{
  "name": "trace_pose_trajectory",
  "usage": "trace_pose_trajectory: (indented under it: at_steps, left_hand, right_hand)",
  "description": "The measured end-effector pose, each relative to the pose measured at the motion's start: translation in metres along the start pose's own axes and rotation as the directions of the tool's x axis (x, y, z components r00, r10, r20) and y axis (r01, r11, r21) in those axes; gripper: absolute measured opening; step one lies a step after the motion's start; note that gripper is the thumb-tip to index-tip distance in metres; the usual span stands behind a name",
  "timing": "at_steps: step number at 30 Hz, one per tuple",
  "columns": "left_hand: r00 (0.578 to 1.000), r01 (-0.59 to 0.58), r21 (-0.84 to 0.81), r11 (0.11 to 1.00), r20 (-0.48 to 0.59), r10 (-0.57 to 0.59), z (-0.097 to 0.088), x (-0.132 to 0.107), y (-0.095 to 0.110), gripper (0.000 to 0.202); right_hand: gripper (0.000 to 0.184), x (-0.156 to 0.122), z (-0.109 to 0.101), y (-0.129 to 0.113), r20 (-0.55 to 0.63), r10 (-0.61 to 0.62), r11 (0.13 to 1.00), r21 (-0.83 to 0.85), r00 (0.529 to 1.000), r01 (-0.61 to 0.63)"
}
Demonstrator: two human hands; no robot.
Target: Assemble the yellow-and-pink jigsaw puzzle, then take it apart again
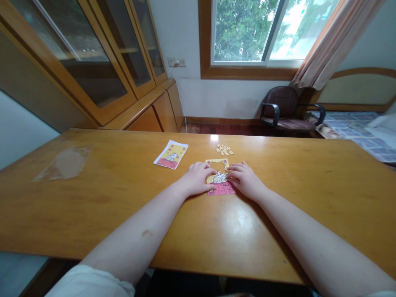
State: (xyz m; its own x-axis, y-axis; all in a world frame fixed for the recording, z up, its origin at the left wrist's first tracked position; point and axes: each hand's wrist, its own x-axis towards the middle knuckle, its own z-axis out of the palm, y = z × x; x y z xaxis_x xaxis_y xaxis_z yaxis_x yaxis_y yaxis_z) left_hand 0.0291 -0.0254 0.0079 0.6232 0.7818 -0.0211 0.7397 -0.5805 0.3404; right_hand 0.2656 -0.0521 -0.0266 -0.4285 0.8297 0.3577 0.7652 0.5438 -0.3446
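Observation:
A partly assembled jigsaw puzzle (221, 188) lies flat on the wooden table, pink at the bottom, with a white cartoon animal in the middle and a yellow border. A gap shows bare table in its upper part. My left hand (199, 177) rests on the puzzle's left side, thumb and fingers apart. On the right edge lies my right hand (246, 179), its fingers reaching over the pieces near the animal; whether a piece is under the fingertips cannot be made out. Just beyond the puzzle sits a small pile of loose puzzle pieces (224, 149).
A printed reference picture (172, 154) lies left of the puzzle on the table (123, 214). Farther left is a clear plastic bag (66, 163). Beyond the table stand a glass-door cabinet (133, 93), an armchair (282, 105) and a bed (349, 128).

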Motion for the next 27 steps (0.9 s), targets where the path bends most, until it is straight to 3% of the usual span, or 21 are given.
trace_pose_trajectory:
  at_steps: [21,27]
  left_hand:
    - [1.0,-0.023,0.01,1.0,-0.008,0.024,0.0,0.0,-0.002,0.051]
    - [0.996,-0.077,-0.01,0.997,-0.054,0.076,-0.001,-0.001,0.001,0.053]
  right_hand:
    - [0.024,-0.001,-0.015,-0.011,0.083,0.015,0.998,-0.054,0.996,-0.01]
    - [0.024,0.0,-0.017,-0.013,0.074,0.004,0.999,-0.044,0.997,-0.001]
